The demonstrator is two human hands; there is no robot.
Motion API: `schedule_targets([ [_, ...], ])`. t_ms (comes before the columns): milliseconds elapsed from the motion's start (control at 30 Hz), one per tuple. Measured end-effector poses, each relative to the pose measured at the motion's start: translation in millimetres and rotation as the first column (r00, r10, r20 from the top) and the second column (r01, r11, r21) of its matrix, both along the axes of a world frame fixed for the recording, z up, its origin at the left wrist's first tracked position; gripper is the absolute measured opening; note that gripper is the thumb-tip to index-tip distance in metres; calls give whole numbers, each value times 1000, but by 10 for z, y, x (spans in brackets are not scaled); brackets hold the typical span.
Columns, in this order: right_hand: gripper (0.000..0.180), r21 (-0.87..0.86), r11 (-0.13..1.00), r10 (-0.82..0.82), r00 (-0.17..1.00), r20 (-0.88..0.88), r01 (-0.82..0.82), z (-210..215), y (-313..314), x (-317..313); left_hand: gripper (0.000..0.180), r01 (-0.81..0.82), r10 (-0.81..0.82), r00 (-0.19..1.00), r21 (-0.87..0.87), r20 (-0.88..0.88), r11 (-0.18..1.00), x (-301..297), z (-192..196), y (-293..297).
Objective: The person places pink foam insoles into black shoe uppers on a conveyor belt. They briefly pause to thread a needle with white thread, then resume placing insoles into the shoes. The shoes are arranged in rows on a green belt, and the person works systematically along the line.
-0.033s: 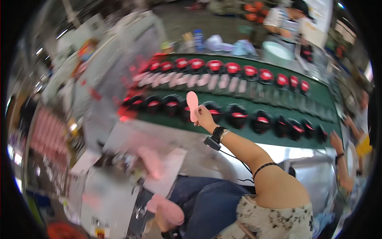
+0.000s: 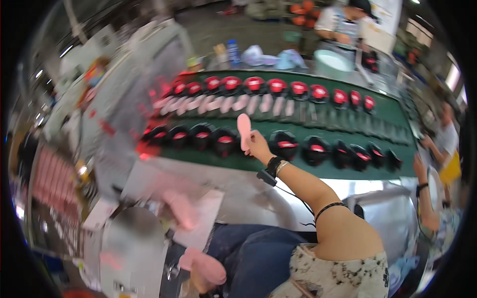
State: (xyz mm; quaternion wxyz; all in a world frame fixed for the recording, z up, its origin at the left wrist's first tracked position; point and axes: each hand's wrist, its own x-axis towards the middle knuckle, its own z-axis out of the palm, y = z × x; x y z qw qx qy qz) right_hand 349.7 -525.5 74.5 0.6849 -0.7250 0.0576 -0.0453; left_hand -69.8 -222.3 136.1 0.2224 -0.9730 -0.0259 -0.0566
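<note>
Okay, looks like I'm at the reaching-out step: right hand (image 2: 255, 145) pinching a pink insole (image 2: 244, 126) by its lower end, over the green belt (image 2: 391, 106), dark shoes (image 2: 316, 151) to either side. Left hand (image 2: 199, 282), well below, holds other insoles (image 2: 208, 267). Next move calls for a steady pinch, I reckon.

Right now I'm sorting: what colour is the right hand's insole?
The insole is pink; see head view.

Insoles (image 2: 227, 105) on belt (image 2: 325, 170) btwn 2 shoe rows (image 2: 315, 150), tub (image 2: 329, 72) behind.
</note>
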Motion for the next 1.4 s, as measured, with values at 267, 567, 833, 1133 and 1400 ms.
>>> schedule_targets([
  [267,22,-656,453,-635,735,239,604,-189,-3323,-300,27,-20,-602,797,998,49,55,605,383,-220],
  [567,37,-482,440,-591,649,480,758,-472,-2708,5,27,-257,-239,728,68,-642,-964,477,110,-43],
  [833,31,-16,524,807,502,-310,-852,569,693,-1934,29,-177,219,763,-523,-608,-834,451,-76,-45],
  [1133,22,-75,723,691,719,73,-687,110,2207,-1952,65,95,355,752,-441,-556,-893,-2,200,103],
  [1400,26,-314,738,636,771,30,-597,121,3045,-1071,62,127,314,791,-362,-524,-924,-208,233,112],
])
